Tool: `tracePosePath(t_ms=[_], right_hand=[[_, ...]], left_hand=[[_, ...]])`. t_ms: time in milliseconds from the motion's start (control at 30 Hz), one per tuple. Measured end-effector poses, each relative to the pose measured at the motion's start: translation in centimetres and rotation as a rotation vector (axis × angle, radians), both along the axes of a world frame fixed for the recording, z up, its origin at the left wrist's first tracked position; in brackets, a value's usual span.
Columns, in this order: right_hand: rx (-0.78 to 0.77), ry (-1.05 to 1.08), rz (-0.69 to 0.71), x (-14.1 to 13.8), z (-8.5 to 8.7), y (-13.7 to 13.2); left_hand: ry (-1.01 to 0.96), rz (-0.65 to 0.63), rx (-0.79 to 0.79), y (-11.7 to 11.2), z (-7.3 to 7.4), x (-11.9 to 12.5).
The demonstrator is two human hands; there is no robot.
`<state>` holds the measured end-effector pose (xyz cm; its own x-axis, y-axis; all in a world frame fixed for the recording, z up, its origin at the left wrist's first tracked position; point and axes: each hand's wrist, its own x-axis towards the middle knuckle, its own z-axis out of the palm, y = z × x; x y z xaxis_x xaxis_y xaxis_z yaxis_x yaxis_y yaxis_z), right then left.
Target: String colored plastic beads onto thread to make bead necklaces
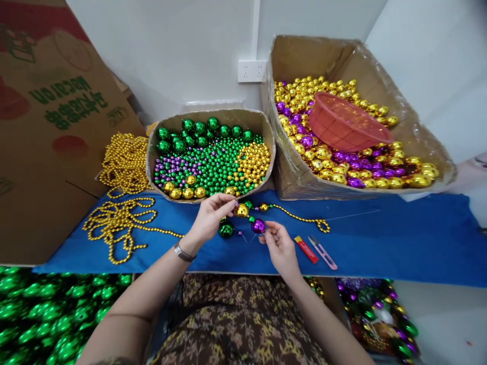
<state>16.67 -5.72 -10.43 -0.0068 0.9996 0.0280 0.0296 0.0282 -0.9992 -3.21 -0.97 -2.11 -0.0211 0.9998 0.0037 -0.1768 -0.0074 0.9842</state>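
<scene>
Brown cardboard sheet with red and green print: cut by the left and top edges. Heap of shiny green balls and pile of mixed metallic beads: blurred, near the lower edge. Red plastic mesh basket: hides part of the gold and purple balls. Left hand: pinched fingertips cover what they hold. Right hand: grip on the shiny purple ball too small to tell.
</scene>
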Motion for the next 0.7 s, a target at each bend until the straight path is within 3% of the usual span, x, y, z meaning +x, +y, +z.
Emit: tracePosePath(t_ms=[167,267,367,500,600,700], right_hand=[[-0.061,-0.211,0.078,1.1,-2.5,0.5],[0.061,-0.492,0.120,2.4,-1.6,0.7],[0.190,-0.586,0.102,3.1,1.1,1.1],[0.284,-0.517,0.198,2.3,4.7,1.5],[0.330,-0.487,0.239,1.4,5.9,1.7],[0.318,-0.457,0.226,1.2,6.4,1.8]], left_hand=[[0.214,-0.047,0.097,-0.8,-2.1,1.2],[0.376,-0.096,0.216,-1.3,-1.9,1.8],[0.460,-0.113,0.304,-1.3,-0.1,2.2],[0.467,-0.139,0.430,-0.6,3.7,2.9],[0.419,-0.132,0.456,-0.3,6.3,3.1],[0.319,-0.113,0.420,-0.3,7.4,3.0]])
